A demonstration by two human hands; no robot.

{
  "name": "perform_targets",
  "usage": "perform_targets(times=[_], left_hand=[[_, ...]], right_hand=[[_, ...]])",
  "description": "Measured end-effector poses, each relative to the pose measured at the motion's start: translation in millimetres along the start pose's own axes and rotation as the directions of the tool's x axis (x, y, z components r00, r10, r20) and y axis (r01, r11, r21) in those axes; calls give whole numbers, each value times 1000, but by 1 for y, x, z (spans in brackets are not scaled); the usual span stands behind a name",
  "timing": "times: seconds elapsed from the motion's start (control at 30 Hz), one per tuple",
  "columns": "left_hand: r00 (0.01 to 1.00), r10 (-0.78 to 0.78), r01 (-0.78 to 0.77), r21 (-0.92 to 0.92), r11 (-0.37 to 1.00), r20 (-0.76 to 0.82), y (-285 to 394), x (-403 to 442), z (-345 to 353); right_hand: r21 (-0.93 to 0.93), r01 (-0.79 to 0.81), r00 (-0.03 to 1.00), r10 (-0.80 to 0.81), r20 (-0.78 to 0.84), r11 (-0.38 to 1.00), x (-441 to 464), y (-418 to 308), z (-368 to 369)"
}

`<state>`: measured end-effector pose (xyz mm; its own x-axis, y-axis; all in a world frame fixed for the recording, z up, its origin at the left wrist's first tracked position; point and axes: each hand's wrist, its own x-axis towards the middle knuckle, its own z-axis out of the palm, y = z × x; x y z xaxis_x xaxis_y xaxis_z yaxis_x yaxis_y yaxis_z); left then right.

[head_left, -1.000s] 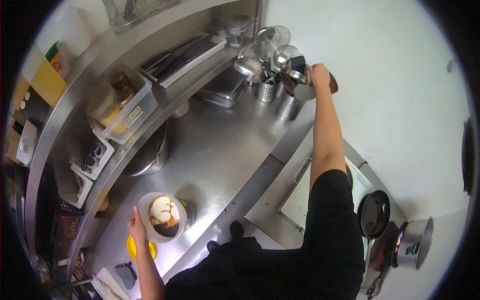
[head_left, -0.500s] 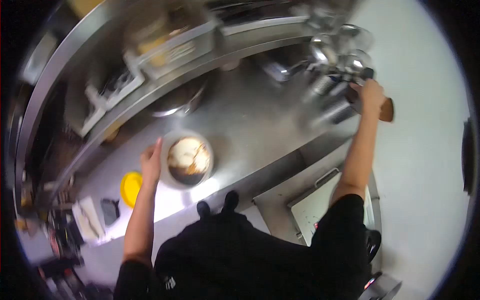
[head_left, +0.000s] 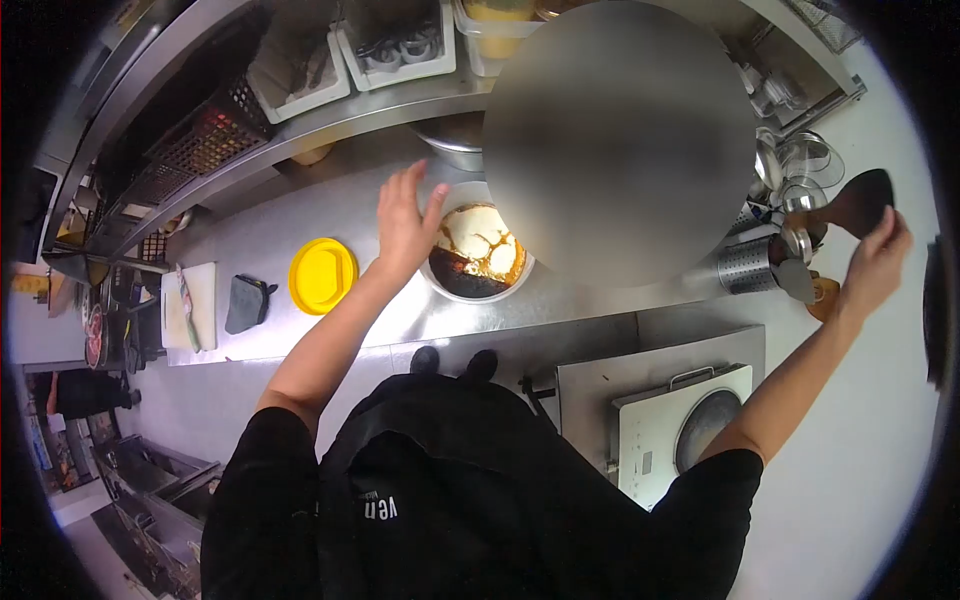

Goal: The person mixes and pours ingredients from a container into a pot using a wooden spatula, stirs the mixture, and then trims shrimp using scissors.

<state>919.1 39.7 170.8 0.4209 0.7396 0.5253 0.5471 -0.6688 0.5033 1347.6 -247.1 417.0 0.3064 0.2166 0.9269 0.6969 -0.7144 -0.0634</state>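
The spatula (head_left: pixel 864 200) is a very dark brown, nearly black. The tub (head_left: pixel 465 194) is whitish, its food (head_left: pixel 470 228) cream streaked with amber-brown swirls, beside a blackish-brown liquid (head_left: pixel 462 282). A bright yellow lid (head_left: pixel 322 276), a charcoal-grey pouch (head_left: pixel 246 303) and an off-white chopping board (head_left: pixel 205 310) stand out on the silver-grey counter (head_left: pixel 600 314). The holder (head_left: pixel 747 268) is silver, dotted with rows of dark holes; the crate (head_left: pixel 218 130) is dark with a gridded pattern; the shirt (head_left: pixel 440 490) is black with white lettering (head_left: pixel 381 509)

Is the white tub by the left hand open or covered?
Open: no lid covers the white tub; its cream-coloured and dark brown contents show from above.
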Motion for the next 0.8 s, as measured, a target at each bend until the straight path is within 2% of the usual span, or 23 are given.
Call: perform_targets(times=[0.07, 0.1, 0.13, 0.2, 0.23, 0.27, 0.3, 0.33, 0.37, 0.4, 0.43, 0.47, 0.5, 0.53, 0.57, 0.6, 0.63, 0.67, 0.7, 0.73, 0.77, 0.8], left_hand=[[960, 280, -282, -98, 954, -33, 32, 15, -13], [946, 324, -304, -271, 914, 32, 61, 23, -27], [924, 373, -300, -439, 847, 88, 92, 27, -39], [889, 458, -399, -533, 746, -25, 138, 24, -47], [872, 485, -434, -563, 703, -66, 157, 19, -49], [936, 351, -238, -738, 632, -2, 173, 10, -51], [955, 294, -138, -811, 568, 43, 173, 7, -57], [968, 235, -40, -871, 489, 88, 173, 4, -62], [984, 109, 91, -921, 378, 142, 165, -1, -63], [982, 55, 153, -938, 310, 178, 155, -2, -62], [977, 2, 207, -950, 234, 213, 146, -3, -61], [944, -47, 314, -934, -173, 326, 133, -1, -59], [892, -44, 353, -753, -555, 450, 123, 0, -58], [889, -33, 359, -741, -567, 456, 114, -1, -57], [857, 38, 480, -769, -422, 514, 107, -1, -62], [812, 97, 580, -773, -258, 576, 99, -1, -66], [753, 71, 649, -757, 75, 654, 89, -4, -73], [748, 80, 655, -752, 69, 659, 75, -4, -82], [751, 214, 496, -747, 443, 625, 57, -5, -90], [707, 347, 217, -655, 723, 617, 38, -3, -96], [589, 359, 311, -613, 726, 724, 11, 1, -96], [452, 371, 394, -555, 733, 811, -15, 2, -88]], right_hand=[[222, 36, 999, -28, -38, 974, 11, -58, -52], [325, 83, 996, -72, -44, 942, 8, -96, -76], [534, 134, 989, -148, -16, 835, 3, -120, -87], [685, -20, 982, -114, 150, 728, -17, -189, -110], [713, -31, 987, -88, 130, 701, -30, -222, -116], [735, -120, 971, -75, 226, 668, -45, -250, -121], [712, -196, 940, -79, 333, 674, -58, -276, -128], [749, -216, 900, -170, 402, 627, -71, -294, -136], [872, -81, 917, -307, 255, 483, -87, -300, -125], [867, -35, 868, -415, 272, 496, -95, -300, -124], [817, -151, 821, -390, 417, 557, -112, -297, -123], [745, -262, 755, -350, 554, 613, -133, -292, -124], [583, -446, 513, -340, 788, 679, -151, -288, -124], [362, -569, 208, -297, 932, 739, -162, -284, -126], [349, -565, 207, -280, 937, 748, -166, -281, -130], [225, -700, 0, -315, 949, 678, -168, -279, -134], [71, -798, -195, -368, 909, 599, -169, -276, -137], [61, -797, -198, -356, 913, 601, -163, -269, -140], [136, -695, -111, -292, 950, 706, -152, -258, -143], [192, -568, -13, -242, 970, 800, -139, -248, -145], [182, -566, -14, -230, 973, 804, -130, -239, -146], [319, -287, 103, -302, 948, 903, -122, -230, -147]])
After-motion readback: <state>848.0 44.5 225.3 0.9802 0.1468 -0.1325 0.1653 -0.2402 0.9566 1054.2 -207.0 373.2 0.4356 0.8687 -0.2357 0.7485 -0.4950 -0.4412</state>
